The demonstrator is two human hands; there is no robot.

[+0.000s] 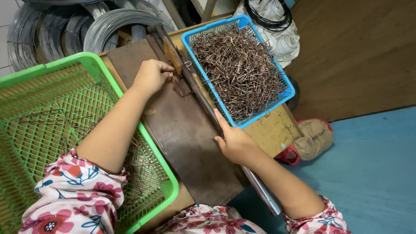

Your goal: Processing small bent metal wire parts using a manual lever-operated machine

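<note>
Bench, head view looking down. My left hand point(151, 76) is resting on the dark steel plate point(182, 134), fingers curled tight and pinching a small bent wire piece point(187, 65) right at the head of the lever tool. The piece is mostly hidden under my fingertips, so I cannot tell its exact shape.

My right hand point(236, 143) is wrapping closed around the long metal lever handle point(260, 188), which is running diagonally down the plate's right edge; thumb pointing up along the bar, lower end of the handle sticking out past the bench edge.

Blue basket point(284, 89) is sitting just right of the lever, heaped with copper-coloured bent wire pieces point(240, 65). Green basket point(97, 69) is sitting to the left under my forearm, holding a thin scatter of wire pieces on its mesh floor.

Coils of grey wire point(65, 26) are stacked behind the bench. A tan sack point(314, 138) is lying on the blue floor point(377, 173) near the bench corner.
</note>
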